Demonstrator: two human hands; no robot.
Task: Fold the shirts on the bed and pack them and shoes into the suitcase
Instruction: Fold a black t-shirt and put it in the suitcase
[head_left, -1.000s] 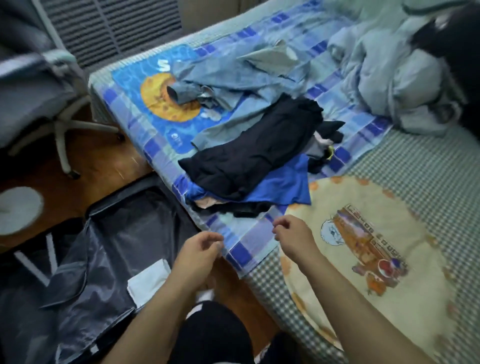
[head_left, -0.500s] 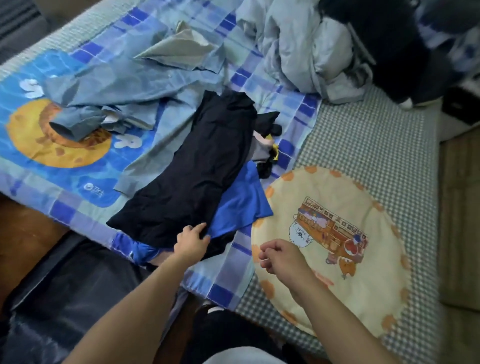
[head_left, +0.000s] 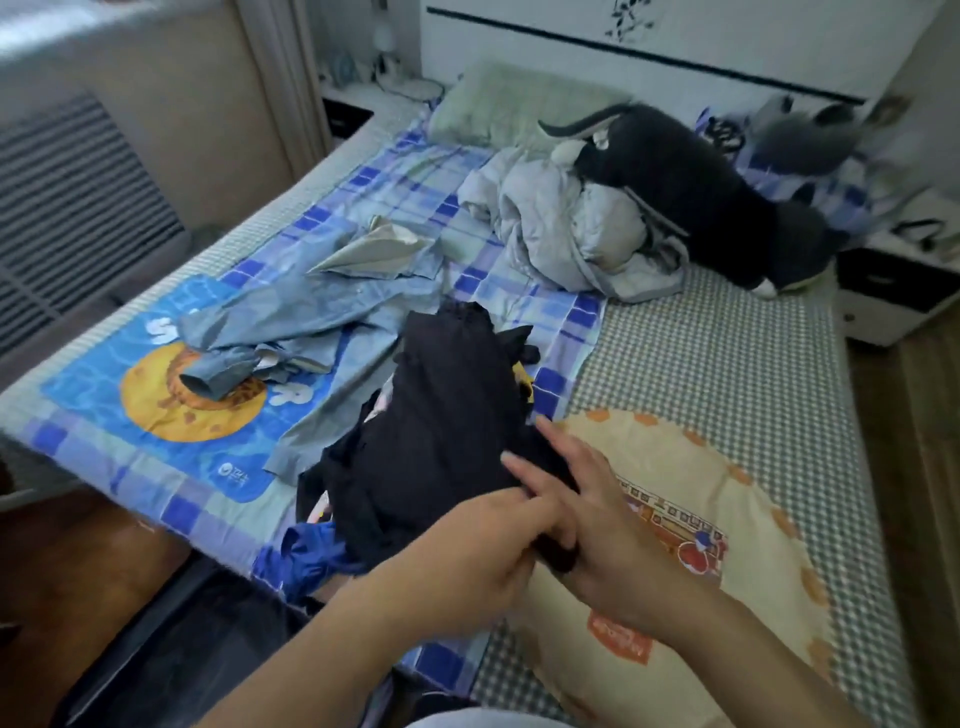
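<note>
Large white letters "S" and "R" flank the orange disc on the blue blanket panel (head_left: 156, 374), left of the hands. Its small white logo and the cushion's orange label (head_left: 621, 636) are unreadable.

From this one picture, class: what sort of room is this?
Most likely a home bedroom: a bed with a white headboard, a pillow and a bedside cabinet.

- black shirt (head_left: 441, 415): matt, soft cloth, creased.
- pale blue shirt (head_left: 322, 317), just left of the black shirt: thin woven cloth, wrinkled.
- blanket (head_left: 156, 467) under both: smooth printed cloth.
- grey quilt (head_left: 561, 228), beyond the black shirt: puffy cloth with faint sheen.
- floor (head_left: 78, 561): glossy wood.
</note>
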